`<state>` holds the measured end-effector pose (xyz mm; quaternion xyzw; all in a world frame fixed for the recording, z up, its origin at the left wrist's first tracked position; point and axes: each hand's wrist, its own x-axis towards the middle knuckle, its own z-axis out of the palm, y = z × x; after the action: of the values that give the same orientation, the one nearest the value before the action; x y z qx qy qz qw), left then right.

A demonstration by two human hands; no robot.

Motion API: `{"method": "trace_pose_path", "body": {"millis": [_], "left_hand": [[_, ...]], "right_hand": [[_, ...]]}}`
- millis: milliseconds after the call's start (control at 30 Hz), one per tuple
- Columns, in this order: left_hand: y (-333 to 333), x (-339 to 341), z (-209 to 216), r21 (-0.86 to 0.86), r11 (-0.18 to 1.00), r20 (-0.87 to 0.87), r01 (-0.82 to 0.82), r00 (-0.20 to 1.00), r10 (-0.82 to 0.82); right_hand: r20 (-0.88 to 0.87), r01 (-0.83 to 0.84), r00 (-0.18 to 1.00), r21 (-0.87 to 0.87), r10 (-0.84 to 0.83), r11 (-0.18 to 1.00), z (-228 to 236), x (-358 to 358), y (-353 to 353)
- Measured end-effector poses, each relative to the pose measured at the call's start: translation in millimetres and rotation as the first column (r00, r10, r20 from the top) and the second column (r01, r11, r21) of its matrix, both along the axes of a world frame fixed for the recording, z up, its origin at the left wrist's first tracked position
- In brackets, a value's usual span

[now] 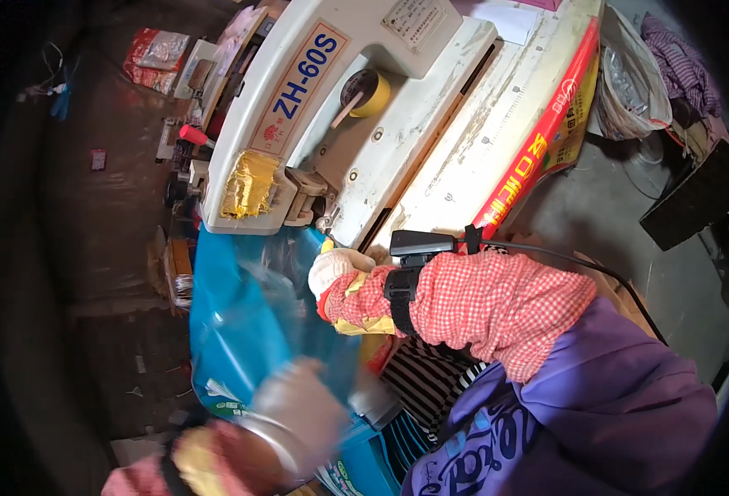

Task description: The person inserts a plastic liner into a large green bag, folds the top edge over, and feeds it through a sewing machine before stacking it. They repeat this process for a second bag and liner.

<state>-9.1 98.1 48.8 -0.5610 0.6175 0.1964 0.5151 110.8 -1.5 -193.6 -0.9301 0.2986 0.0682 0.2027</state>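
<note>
machine (363, 37): blue lettering (305, 76) | banner (538, 136): yellow characters (517, 178) | hands (302, 405): blue sheet (236, 306)

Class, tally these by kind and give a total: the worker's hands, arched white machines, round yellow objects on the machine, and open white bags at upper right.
Hands: 2 (left hand, right hand)
White machine: 1
Round yellow object: 1
White bag: 1
Total: 5

Free room over the left of blue plastic (222, 310); machine arm (244, 132) beyond.
</note>
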Motion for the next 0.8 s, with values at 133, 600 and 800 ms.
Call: {"method": "trace_pose_path", "body": {"millis": [133, 600, 800], "left_hand": [[-22, -83, -45, 0.105, 0.989, -0.148, 0.101, 0.985, -0.085], [-79, -23, 76, -0.140, 0.916, -0.160, 0.375, 0.904, -0.395], [-32, -76, -4, -0.082, 0.996, -0.370, 0.047, 0.926, -0.074]], "right_hand": [[0.454, -0.194, 0.871, -0.033, 0.187, 0.981, 9, 16, -10], [0.597, -0.196, 0.787, 0.005, 0.154, 0.981, 3, -48, -4], [0.869, -0.222, 0.456, -0.101, 0.195, 0.970, -7, -22, -9]]}}
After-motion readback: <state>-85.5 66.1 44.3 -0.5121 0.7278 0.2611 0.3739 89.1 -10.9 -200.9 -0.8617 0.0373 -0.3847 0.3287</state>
